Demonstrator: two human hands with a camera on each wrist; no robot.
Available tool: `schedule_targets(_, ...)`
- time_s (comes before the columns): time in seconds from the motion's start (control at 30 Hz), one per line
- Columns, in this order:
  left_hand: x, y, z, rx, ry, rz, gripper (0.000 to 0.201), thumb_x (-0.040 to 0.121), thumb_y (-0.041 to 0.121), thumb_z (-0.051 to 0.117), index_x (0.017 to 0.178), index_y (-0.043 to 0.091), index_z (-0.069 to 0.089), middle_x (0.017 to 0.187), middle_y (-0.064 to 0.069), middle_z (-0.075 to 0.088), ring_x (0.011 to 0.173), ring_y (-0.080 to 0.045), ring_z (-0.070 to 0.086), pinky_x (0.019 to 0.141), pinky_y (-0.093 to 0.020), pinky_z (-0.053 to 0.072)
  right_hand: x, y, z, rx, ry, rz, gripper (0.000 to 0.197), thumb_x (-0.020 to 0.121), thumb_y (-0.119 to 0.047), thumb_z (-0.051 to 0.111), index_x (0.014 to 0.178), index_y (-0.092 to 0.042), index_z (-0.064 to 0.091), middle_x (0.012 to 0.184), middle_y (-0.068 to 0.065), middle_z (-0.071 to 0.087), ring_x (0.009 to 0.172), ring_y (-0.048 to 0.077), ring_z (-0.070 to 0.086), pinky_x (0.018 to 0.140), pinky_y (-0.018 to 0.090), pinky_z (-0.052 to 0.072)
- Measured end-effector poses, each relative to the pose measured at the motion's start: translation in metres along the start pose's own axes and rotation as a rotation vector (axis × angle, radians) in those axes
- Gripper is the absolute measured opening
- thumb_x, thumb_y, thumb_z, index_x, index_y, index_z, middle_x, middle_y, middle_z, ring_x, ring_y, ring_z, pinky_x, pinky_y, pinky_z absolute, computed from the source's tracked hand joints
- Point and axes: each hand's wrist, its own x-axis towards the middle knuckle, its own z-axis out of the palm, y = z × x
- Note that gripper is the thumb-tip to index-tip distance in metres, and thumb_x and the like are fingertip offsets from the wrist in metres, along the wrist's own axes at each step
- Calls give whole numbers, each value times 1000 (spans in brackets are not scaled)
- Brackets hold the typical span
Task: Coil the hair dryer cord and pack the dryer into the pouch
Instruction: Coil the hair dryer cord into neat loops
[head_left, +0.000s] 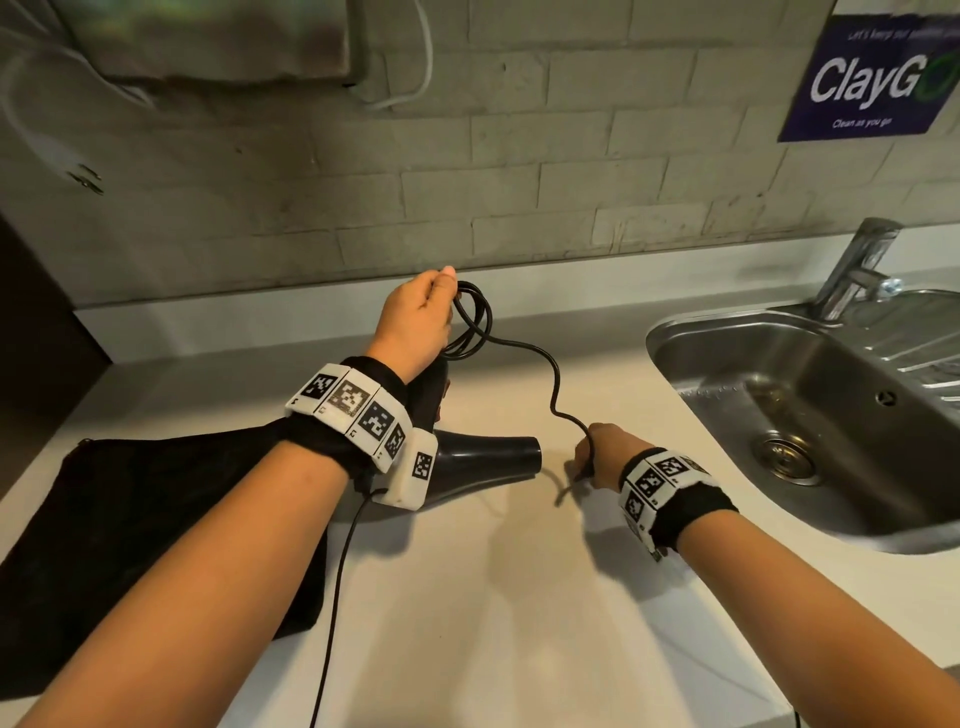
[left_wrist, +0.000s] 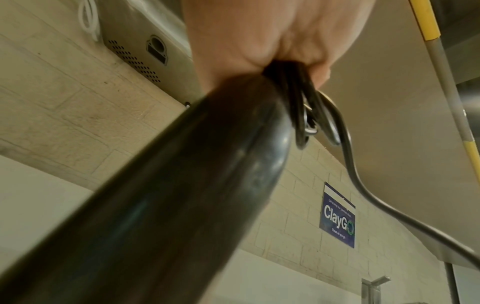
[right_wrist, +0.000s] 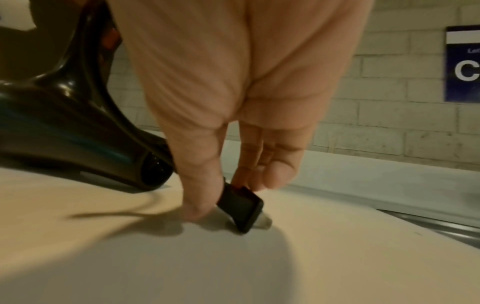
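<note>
The black hair dryer (head_left: 488, 454) stands on the pale counter with its nozzle pointing right and its handle (left_wrist: 182, 185) up. My left hand (head_left: 423, 312) grips the top of the handle together with several loops of the black cord (head_left: 470, 322); the loops (left_wrist: 301, 115) hang from my fist (left_wrist: 246, 41). From the loops, the cord runs in a wavy line down to my right hand (head_left: 592, 454). That hand (right_wrist: 233, 197) pinches the black plug (right_wrist: 241, 207) between thumb and fingers, just above the counter and right of the nozzle (right_wrist: 153, 170). The black pouch (head_left: 130, 519) lies flat at the left, under my left forearm.
A steel sink (head_left: 670, 332) with a faucet (head_left: 857, 265) fills the right side of the counter. A brick wall with a blue poster (head_left: 872, 78) stands behind. A thin black cable (head_left: 337, 597) hangs from my left wrist band.
</note>
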Motion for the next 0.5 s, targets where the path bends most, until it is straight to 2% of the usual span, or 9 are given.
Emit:
schedule_targets(0.1,-1,1,0,-35,3,-23,37,98,28,31,65,17,42,53,0,35,46,-12,34,43,-13,33,7,3,-3,41,71,-49,20,86,-12,54,102,-4,63,107,14,61,102,30,59,89,32,47)
schedule_targets(0.17,-1,2,1,-53,11,-38,38,98,27,32,62,17,39,54,0,33,48,-13,33,46,-18,32,7,2,-6,89,213,-111,22,85,0,48,102,-5,61,110,14,56,100,30,58,85,29,45)
schedule_targets(0.23,-1,3,2,-63,16,-40,37,98,27,32,63,17,39,56,0,33,50,-13,32,51,-24,32,3,-4,-15,230,392,-188,24,83,9,46,99,-1,61,103,14,54,92,27,58,78,24,43)
schedule_targets(0.3,-1,2,2,-67,15,-32,33,98,27,32,71,15,45,58,0,35,52,-13,33,54,-28,31,-7,-15,-31,397,602,-291,23,79,15,46,92,3,61,97,17,54,83,18,54,76,18,42)
schedule_targets(0.37,-1,1,2,-72,6,-29,29,98,26,31,79,14,50,60,0,37,54,-13,33,56,-28,31,-21,-30,-49,541,780,-395,19,77,16,49,87,5,61,93,17,53,71,8,50,71,6,41)
schedule_targets(0.43,-2,1,2,-88,-8,-29,29,98,24,30,77,20,49,61,0,37,54,-11,33,54,-26,31,-35,-45,-64,712,880,-486,16,78,15,50,87,5,60,92,8,49,70,-4,51,69,-2,39)
schedule_targets(0.5,-2,3,2,-116,-27,-40,30,98,22,30,76,23,49,60,0,36,52,-10,31,50,-23,30,-45,-60,-73,854,915,-558,16,78,12,54,87,-1,58,91,-2,47,78,-9,53,72,-1,42)
